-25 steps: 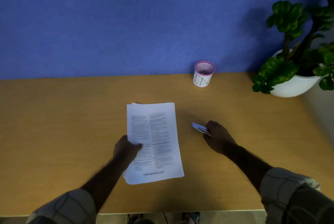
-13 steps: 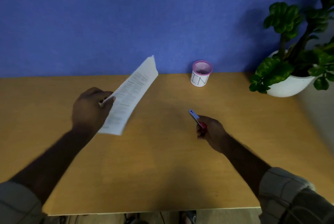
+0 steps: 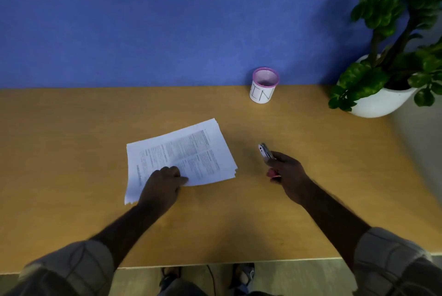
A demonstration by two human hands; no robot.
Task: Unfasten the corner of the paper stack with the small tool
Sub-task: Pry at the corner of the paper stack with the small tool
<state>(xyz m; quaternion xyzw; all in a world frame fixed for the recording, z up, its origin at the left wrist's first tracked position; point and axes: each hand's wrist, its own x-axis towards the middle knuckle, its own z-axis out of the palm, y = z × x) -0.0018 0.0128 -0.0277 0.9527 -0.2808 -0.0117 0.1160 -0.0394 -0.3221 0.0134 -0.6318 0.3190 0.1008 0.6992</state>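
A printed paper stack (image 3: pixel 181 159) lies flat near the middle of the wooden desk (image 3: pixel 71 128), turned askew so its long sides run diagonally and its sheets fan slightly at the right corner. The left hand (image 3: pixel 162 185) presses down on the stack's near edge, fingers curled onto the top page. To the right, apart from the paper, the right hand (image 3: pixel 288 173) is closed around a small staple remover (image 3: pixel 265 152), whose pale metal end sticks out toward the far edge while a pink part shows below the fingers. A pink-rimmed cup (image 3: pixel 263 87) marked "IN" stands at the far edge against the blue wall (image 3: pixel 167 20). A potted plant (image 3: pixel 387 68) occupies the far right corner.
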